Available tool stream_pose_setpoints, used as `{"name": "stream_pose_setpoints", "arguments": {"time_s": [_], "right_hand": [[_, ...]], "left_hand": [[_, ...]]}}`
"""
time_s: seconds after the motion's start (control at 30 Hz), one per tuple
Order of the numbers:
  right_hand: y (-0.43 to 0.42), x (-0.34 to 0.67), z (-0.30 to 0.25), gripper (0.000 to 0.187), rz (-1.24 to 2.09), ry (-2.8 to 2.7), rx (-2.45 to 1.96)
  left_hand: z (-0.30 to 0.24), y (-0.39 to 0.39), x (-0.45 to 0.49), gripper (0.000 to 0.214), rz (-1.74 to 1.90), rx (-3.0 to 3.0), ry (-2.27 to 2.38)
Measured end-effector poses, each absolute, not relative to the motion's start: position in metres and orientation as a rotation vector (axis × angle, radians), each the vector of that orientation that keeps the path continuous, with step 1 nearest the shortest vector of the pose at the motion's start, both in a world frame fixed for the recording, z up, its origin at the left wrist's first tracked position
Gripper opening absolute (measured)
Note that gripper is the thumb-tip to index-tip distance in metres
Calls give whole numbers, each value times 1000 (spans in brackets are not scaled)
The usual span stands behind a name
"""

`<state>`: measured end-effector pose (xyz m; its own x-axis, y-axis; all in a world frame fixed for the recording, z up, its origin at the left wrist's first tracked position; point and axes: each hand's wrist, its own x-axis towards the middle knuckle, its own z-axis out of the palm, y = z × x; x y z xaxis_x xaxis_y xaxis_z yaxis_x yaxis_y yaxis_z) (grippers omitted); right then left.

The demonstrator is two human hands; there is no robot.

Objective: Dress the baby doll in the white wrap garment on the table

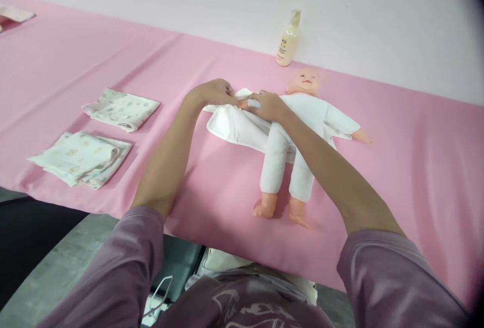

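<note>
Both hands (pixel 242 100) pinch doll's sleeve (pixel 230 124)

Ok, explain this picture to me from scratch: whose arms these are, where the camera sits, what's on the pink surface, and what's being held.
There is no machine here. The camera sits on a person's head and looks down, so the two arms in purple sleeves are that person's own. The left hand and right hand meet on a white garment, pinching its cloth at one arm of a baby doll. The doll lies on its back in white clothes on a pink table cover. Left of the hands lie two folded patterned cloths, one farther away and one nearer. Behind the doll's head stands a cream pump bottle by the wall.
</note>
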<state>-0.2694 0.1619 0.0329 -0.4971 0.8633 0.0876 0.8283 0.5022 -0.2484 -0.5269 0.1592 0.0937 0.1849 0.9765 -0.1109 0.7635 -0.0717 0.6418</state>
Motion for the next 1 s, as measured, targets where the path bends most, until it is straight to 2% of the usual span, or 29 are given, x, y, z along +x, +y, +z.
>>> {"name": "stream_pose_setpoints", "arguments": {"time_s": [0.1,0.23,0.4,0.5,0.6,0.67,0.8,0.9,1.0], "right_hand": [[157,-273,32,69,186,-2539,-1474],[158,-279,30,67,118,-2528,-1451],[155,-250,54,42,82,-2343,-1406],[127,-188,74,35,-24,-2185,-1296],[90,-108,77,34,-121,-2020,-1350],[71,-61,67,40,-126,-1968,-1465],[66,-18,41,77,95,-2118,-1698],[77,-24,29,77,185,-2260,-1712],[84,-36,22,75,53,-2278,-1698]], "left_hand": [[101,155,-521,51,347,1912,1668],[95,158,-519,55,294,1960,1676],[80,154,-511,60,371,2043,1783],[73,148,-495,51,457,2104,1822],[63,149,-480,31,538,2194,1756],[55,152,-473,20,592,2237,1719],[42,159,-469,9,702,2258,1677],[36,161,-471,8,800,2248,1645],[34,162,-471,10,843,2244,1625]]}}
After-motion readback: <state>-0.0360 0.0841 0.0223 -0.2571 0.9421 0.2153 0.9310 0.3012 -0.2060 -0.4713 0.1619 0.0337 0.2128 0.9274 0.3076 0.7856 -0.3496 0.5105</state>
